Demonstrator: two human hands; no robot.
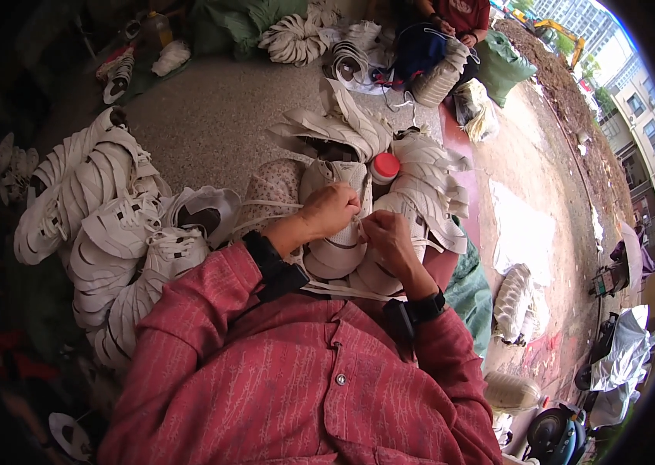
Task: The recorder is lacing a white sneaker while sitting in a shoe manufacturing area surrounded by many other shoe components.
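A white shoe upper [335,254] lies in front of me, its toe toward my body. My left hand [333,209] is closed over its lacing area, the fingers curled so that what they grip is hidden. Close beside it, my right hand [389,235] pinches a thin white shoelace at the eyelet edge. More white lace [273,204] trails out to the left of my left wrist, and another length runs below the toe. A small jar with a red lid [385,167] stands just beyond my right hand, between stacked white shoe uppers [426,174].
Large piles of white uppers [103,186] rise on the left. Across the floor sits another person [463,23] with a stack of uppers [440,77]. Green sacks [505,66] stand nearby. At the lower right are a scooter [556,434] and a silver cover [625,356].
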